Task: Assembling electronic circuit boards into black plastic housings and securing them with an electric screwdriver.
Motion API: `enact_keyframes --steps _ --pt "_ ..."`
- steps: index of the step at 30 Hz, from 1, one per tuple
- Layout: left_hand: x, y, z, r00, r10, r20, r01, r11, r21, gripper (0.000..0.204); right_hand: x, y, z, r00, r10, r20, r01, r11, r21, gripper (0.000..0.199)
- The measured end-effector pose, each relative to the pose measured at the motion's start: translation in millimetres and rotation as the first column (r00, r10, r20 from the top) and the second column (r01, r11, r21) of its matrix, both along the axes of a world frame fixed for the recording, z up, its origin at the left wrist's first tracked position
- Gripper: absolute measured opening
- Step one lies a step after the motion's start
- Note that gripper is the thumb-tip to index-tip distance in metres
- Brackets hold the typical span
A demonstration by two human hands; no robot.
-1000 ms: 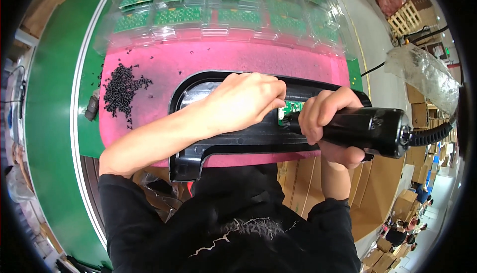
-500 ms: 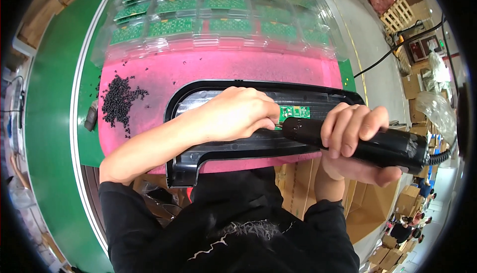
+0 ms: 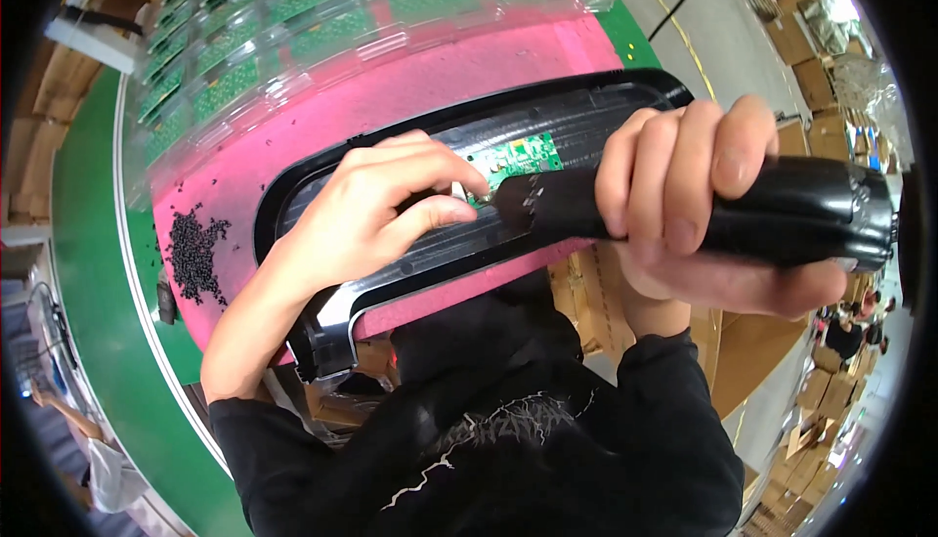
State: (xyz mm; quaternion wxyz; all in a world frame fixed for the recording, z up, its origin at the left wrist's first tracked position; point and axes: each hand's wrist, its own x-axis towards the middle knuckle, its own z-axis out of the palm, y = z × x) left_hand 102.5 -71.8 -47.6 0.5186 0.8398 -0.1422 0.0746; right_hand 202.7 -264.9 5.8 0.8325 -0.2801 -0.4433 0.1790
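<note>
My right hand (image 3: 684, 190) is wrapped round a black electric screwdriver (image 3: 796, 210), held nearly level and pointing left. Its tip end is by the lower left part of a small green circuit board (image 3: 528, 154). The board lies inside a long black plastic housing (image 3: 327, 314) with a raised rim. Over the housing, my left hand (image 3: 376, 205) has its thumb and forefinger apart beside the screwdriver's tip and the board's left end. The contact between tip and board is hard to make out.
Loose black screws (image 3: 195, 256) lie heaped on the pink mat (image 3: 234, 171) at the left. Clear plastic trays (image 3: 381, 43) of green boards stand at the back. A small dark object (image 3: 167, 298) sits on the green tabletop (image 3: 107, 244). Cardboard boxes (image 3: 762, 342) stand at the right.
The view has turned, so the housing now appears slanted. My left thumb and forefinger, close together at the screwdriver's tip before, are now apart. My right hand still grips the screwdriver.
</note>
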Motion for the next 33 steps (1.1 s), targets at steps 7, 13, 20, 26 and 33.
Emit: enact_keyframes --steps 7,13,20,26,33 --pt "0 11 -10 0.993 0.061 0.103 -0.063 0.998 0.013 0.086 38 -32 -16 0.973 -0.211 0.095 0.227 0.951 -0.208 0.079" --pt "-4 12 -9 0.979 0.198 0.045 -0.175 0.935 -0.31 0.042 42 -30 -28 0.968 -0.244 0.058 0.249 0.913 -0.324 0.076" --pt "-3 16 -6 0.981 0.194 -0.011 -0.18 0.89 -0.419 0.021 44 -23 -26 0.941 -0.304 0.149 0.338 0.852 -0.399 0.072" --pt "1 16 -13 0.967 0.249 0.05 -0.216 0.91 -0.354 0.022 42 -17 -21 0.942 -0.268 0.205 0.333 0.831 -0.445 0.068" --pt "3 18 -15 0.962 0.273 0.007 -0.246 0.879 -0.409 0.025 43 -27 -18 0.944 -0.274 0.186 0.328 0.845 -0.423 0.072"
